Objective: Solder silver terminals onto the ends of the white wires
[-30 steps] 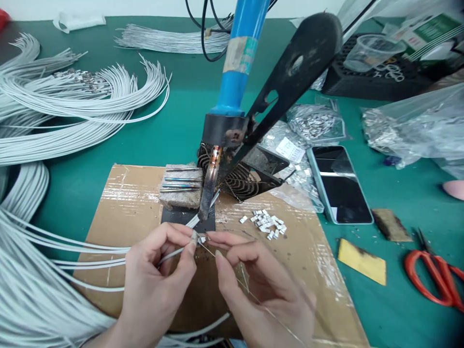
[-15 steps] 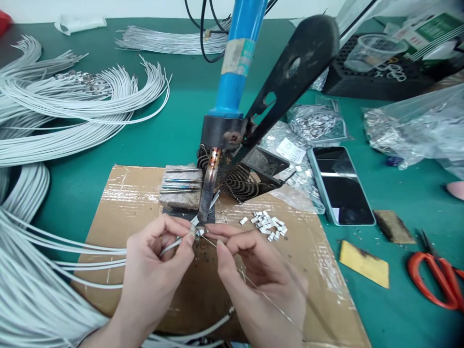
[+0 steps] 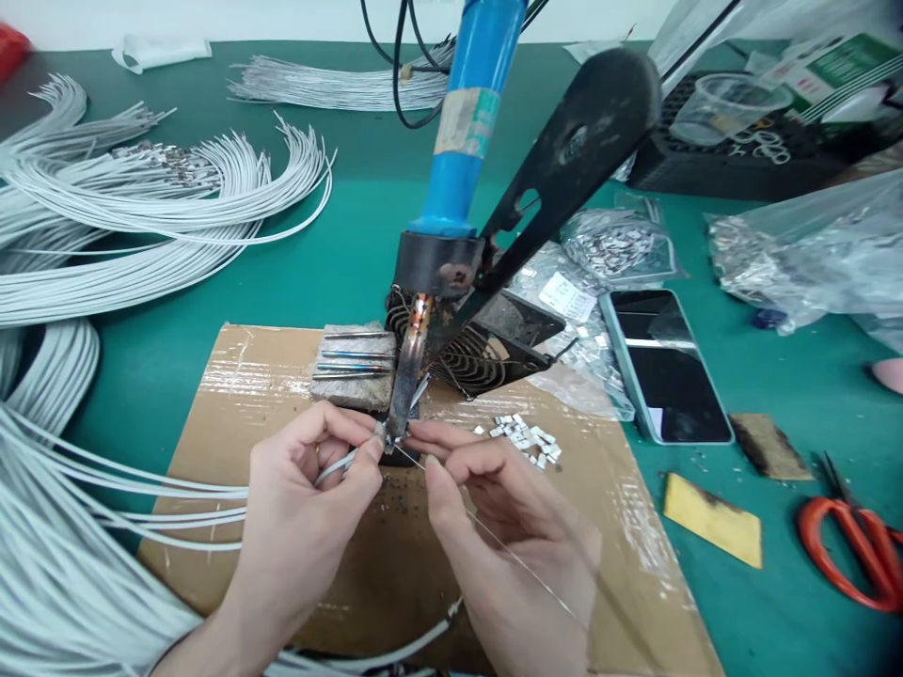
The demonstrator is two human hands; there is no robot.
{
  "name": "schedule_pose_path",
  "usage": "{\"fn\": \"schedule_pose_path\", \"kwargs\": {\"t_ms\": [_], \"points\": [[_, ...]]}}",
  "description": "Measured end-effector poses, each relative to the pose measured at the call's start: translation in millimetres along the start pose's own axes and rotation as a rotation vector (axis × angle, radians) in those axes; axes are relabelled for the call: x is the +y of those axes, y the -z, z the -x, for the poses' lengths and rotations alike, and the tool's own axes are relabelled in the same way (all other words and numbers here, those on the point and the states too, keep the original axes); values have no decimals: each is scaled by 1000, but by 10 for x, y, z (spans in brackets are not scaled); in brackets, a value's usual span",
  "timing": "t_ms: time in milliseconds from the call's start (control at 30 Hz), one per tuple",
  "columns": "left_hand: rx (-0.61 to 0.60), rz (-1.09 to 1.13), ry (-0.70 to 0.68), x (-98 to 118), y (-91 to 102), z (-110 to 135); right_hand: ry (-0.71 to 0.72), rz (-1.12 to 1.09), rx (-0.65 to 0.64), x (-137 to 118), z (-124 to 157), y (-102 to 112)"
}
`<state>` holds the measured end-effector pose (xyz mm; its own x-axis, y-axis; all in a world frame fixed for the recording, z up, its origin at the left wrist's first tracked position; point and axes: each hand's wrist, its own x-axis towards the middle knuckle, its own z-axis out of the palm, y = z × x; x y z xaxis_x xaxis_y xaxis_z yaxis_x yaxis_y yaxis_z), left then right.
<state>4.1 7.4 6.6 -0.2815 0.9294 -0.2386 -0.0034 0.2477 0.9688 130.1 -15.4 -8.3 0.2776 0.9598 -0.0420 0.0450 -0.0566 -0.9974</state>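
My left hand [image 3: 303, 498] pinches the end of a white cable [image 3: 337, 467] between thumb and forefinger, right at the tip of a blue-handled soldering iron [image 3: 457, 155]. The iron is fixed pointing down, and its dark bit [image 3: 404, 390] meets the small metal piece at the cable end; fingertips partly hide the contact. In my right hand [image 3: 518, 555] a thin solder wire [image 3: 522, 561] is pinched. Its front end reaches the bit, and its tail trails over the palm. Small white-and-silver metal clips [image 3: 526, 437] lie in a pile beyond my right fingers.
Cardboard [image 3: 240, 376] covers the bench under my hands. Bundles of white cables [image 3: 162, 202] fill the left. Behind the iron stands a small black fan [image 3: 472, 353], beside a block with metal rods [image 3: 353, 367]. On the right are a phone [image 3: 670, 367], a yellow sponge [image 3: 712, 519] and red-handled scissors [image 3: 850, 545].
Both hands have moved slightly up to the iron's bit, bringing the cable end and solder wire against it. The whole view has shifted a little.
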Motion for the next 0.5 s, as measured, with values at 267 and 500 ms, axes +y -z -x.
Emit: {"fn": "schedule_pose_path", "kwargs": {"t_ms": [267,500], "points": [[12,-13,-29,7,-20,4,-16,-40,7,-30,19,-13],[13,-6,-21,18,6,20,-5,-34,7,-31,26,-14]]}}
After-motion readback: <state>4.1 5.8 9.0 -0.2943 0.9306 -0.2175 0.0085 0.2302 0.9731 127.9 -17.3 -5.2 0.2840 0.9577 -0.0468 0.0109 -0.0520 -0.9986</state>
